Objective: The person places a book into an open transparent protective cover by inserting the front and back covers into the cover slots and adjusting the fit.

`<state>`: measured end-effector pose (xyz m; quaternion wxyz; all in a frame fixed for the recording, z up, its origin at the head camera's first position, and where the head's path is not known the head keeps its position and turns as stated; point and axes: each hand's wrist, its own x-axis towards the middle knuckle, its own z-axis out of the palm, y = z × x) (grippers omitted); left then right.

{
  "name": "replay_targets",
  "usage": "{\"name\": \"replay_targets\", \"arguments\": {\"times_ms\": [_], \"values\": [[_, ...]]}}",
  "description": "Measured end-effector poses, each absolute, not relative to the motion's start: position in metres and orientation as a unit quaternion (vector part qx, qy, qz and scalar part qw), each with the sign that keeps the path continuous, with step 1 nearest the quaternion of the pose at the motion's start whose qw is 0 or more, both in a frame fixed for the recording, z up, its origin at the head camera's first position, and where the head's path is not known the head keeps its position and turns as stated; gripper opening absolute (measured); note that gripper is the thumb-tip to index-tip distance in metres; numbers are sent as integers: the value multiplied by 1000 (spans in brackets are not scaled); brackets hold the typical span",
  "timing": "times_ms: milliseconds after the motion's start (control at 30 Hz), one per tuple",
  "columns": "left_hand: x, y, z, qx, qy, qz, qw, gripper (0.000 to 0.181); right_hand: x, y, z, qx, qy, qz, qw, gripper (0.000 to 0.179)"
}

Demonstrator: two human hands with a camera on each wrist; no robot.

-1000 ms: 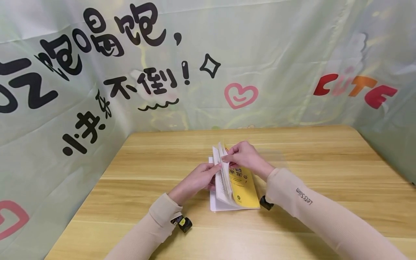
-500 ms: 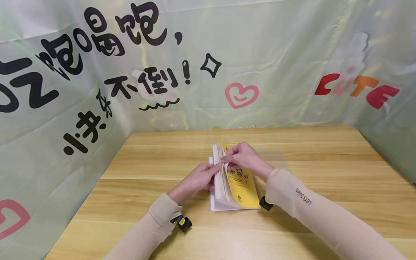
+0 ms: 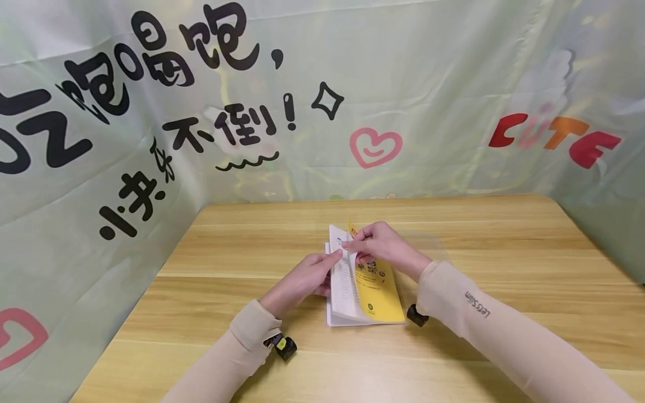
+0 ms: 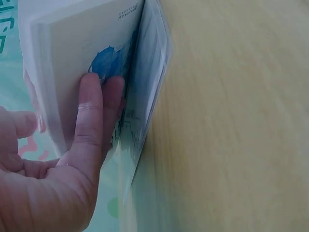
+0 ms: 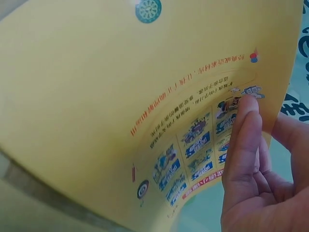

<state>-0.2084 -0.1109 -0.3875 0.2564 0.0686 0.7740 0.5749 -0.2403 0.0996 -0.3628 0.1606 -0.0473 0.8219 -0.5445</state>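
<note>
One book on one worktop. Book's left side: left hand, fingers clamped on pages. Right side: right hand, fingers clamped on one yellow cover.

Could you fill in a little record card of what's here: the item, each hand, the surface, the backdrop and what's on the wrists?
Item: book, partly open, with white pages and a yellow cover
Left hand: pinches the white pages
Right hand: holds the yellow cover
Surface: wood-grain table
Backdrop: pale cloth with black Chinese characters, a pink heart and "CUTE"
Wrists: a small black device at each
</note>
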Motion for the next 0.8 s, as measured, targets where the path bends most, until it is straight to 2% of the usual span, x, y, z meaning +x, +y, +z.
{"name": "replay_targets", "arguments": {"times_ms": [200, 500, 800], "values": [[-206, -112, -388, 61, 781, 568, 251, 35, -238, 108, -358, -50, 818, -549, 163, 20], [-205, -116, -390, 35, 805, 551, 216, 38, -241, 136, -351, -70, 805, -566, 163, 21], [-206, -123, -393, 20, 824, 527, 207, 22, -239, 154, -345, -62, 808, -562, 164, 26]]}}
